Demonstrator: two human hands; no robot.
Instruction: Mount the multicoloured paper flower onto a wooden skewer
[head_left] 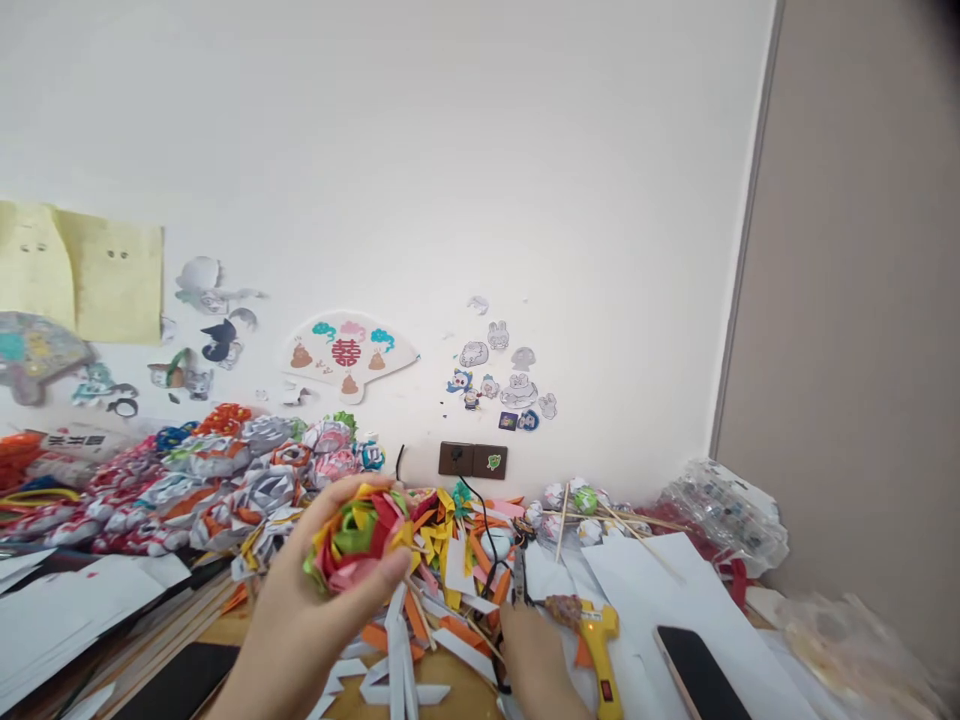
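Note:
My left hand [300, 600] is wrapped round a ball of folded paper strips [360, 535] in red, yellow, green and pink, held up over the table. Its thumb presses on the near right side of the ball. Lower and to the right is my right hand [536, 645], its fingers bent low among loose paper strips [457, 570]. A narrow grey metal tool [519, 572] juts up at its fingertips; its kind and the grip on it are hard to make out. Just right of this hand lies a yellow hot glue gun [600, 640].
A heap of folded paper pieces [225, 470] lines the wall at left. White sheets [667, 580] and a phone [697, 665] lie at right, near plastic bags [724, 515]. A black cord runs from the wall socket [472, 460]. Another dark slab [176, 680] lies front left.

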